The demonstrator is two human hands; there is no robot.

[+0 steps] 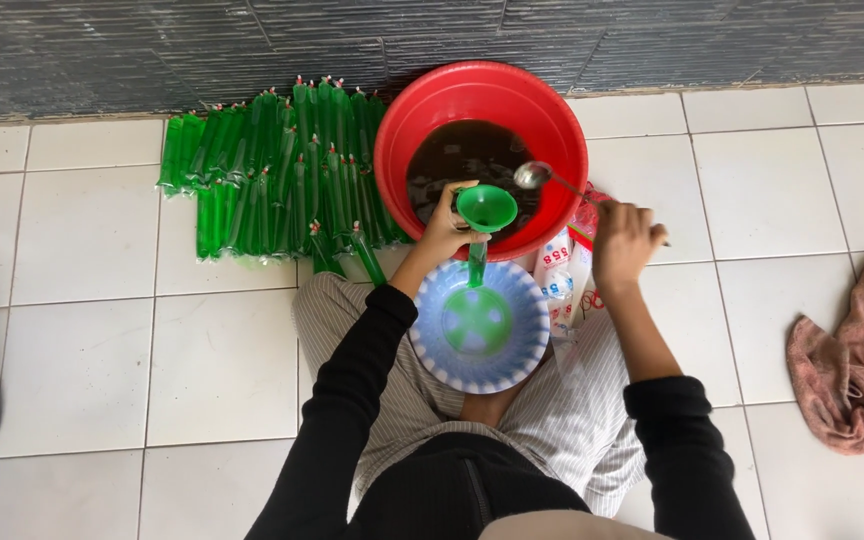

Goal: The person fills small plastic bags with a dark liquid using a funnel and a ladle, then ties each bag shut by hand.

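Funnel (486, 208): light stiff green plastic, its spout in a thin soft tube bag (476, 265) over the blue bowl (527, 345); best pinched where neck meets bag.
Left hand (445, 232): fingers clenched around that neck.
Right hand (620, 243): fingers grasping the spoon (535, 176), probably slippery.
Basin (402, 130): red, dark liquid, likely heavy.
Floor: filled green bags (272, 180), rag (852, 350).

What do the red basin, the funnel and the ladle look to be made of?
Basin: likely plastic, a glossy, even red with a smooth rolled rim. Funnel: probably plastic too, uniform bright green with a soft sheen; the left hand holds it. Ladle: apparently metal, silvery and mirror-bright in the bowl; the right hand holds its handle, whose material is hidden.
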